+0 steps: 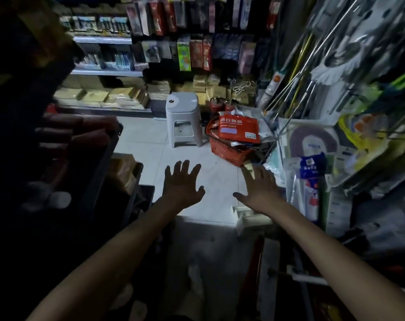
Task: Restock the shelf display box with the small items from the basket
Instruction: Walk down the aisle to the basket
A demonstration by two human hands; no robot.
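Stocked shelves [104, 40] fill our ten to twelve o'clock, with the pale tiled floor [146, 140] spreading below them. A grey stool [183, 107] stands near twelve. Just beside it, towards one o'clock, the red basket [227, 151] sits on the tiles, heaped with packets, an orange pack [239, 128] on top. Closer in, our left hand [181, 186] hovers at eleven, fingers spread wide, holding nothing. Our right hand [260, 188] is at one, fingers straight and splayed, also holding nothing.
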